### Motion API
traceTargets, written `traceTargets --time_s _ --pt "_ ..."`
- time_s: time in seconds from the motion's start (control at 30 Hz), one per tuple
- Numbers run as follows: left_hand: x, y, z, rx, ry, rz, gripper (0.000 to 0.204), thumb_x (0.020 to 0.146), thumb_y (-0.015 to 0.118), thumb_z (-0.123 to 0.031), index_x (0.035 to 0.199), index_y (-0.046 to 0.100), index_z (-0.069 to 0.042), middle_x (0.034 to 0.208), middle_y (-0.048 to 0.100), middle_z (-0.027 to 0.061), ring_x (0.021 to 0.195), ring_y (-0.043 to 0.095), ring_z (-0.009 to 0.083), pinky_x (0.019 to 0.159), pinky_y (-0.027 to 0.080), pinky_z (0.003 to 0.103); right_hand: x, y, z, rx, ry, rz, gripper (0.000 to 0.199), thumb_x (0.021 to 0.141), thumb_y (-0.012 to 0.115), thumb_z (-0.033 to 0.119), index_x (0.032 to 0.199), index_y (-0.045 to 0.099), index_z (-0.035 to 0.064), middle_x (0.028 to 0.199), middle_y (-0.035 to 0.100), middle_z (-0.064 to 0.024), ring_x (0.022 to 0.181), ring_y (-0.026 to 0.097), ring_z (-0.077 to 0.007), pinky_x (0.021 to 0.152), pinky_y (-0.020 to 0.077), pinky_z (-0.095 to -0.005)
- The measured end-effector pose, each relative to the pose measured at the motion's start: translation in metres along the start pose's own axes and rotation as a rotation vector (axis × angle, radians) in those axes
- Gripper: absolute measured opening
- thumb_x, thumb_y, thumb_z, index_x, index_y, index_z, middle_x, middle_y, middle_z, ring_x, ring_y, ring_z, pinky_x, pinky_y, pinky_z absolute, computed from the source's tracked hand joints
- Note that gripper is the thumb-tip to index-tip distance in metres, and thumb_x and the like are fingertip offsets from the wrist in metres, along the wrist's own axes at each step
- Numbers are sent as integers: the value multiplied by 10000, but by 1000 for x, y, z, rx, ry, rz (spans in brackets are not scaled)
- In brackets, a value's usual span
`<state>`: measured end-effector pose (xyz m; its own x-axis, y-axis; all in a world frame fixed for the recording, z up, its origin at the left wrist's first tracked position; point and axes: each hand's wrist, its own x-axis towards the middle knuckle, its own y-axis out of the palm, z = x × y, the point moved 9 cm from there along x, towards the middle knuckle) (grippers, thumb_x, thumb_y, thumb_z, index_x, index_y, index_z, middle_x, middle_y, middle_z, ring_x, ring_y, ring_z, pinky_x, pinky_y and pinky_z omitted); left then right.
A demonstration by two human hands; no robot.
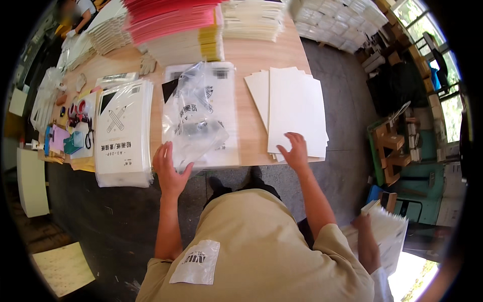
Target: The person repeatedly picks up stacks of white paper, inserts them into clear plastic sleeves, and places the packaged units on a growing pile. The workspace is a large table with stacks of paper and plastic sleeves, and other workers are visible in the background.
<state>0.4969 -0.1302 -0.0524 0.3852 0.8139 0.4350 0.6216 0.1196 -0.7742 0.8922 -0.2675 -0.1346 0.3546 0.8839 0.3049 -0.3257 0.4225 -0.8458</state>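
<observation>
My left hand (pixel 171 168) is at the table's front edge with its fingers apart, beside the lower left corner of a crumpled clear plastic bag (pixel 193 131). The bag lies over a stack of printed packaging sleeves (pixel 226 103). My right hand (pixel 296 151) is open over the lower part of a fanned pile of blank white paper sheets (pixel 297 108), thumb and fingers spread. Whether its fingertips touch the top sheet I cannot tell. Left of the plastic bag lies a neat pile of paper packs in printed clear sleeves (pixel 123 136).
Tall stacks of pink sheets (pixel 171 17) and cream sheets (pixel 254 20) stand at the back of the wooden table (pixel 246 53). Scissors (pixel 89 133) and tape rolls (pixel 75 113) lie at the left. Another person's hand (pixel 361 221) carries a stack of sheets (pixel 385 234) at the lower right.
</observation>
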Motion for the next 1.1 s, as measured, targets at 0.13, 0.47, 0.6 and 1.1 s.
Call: traceTargets --time_s 0.13,0.47,0.6,1.1 --pt "9 7 -59 -71 157 -129 710 733 803 -170 1346 474 -28 1334 486 155 1276 423 363 1068 325 489 -18 6 -54 -61 -2 105 533 724 808 238 1173 604 34 1253 576 -146 1211 491 -352 1002 413 -463" --pt "-4 98 -186 -224 241 78 456 742 752 -84 1169 597 -55 1158 591 127 1049 569 330 944 441 429 -13 73 -13 -103 -238 288 511 671 767 287 1106 598 78 1238 546 -104 1132 507 -311 889 416 -477" --pt "-23 127 -205 -260 101 140 383 793 723 -114 1158 613 -67 1155 599 109 1035 579 307 924 453 412 -1 66 -12 -101 -306 414 499 668 770 310 1083 600 90 1187 555 -91 1080 511 -304 821 423 -495" --pt "-68 214 -187 -354 -200 378 405 861 667 -222 1227 570 -80 1162 597 146 928 636 317 812 515 420 4 69 -11 -201 -339 557 594 679 799 384 1160 576 116 1162 535 -97 1092 502 -305 783 454 -526"
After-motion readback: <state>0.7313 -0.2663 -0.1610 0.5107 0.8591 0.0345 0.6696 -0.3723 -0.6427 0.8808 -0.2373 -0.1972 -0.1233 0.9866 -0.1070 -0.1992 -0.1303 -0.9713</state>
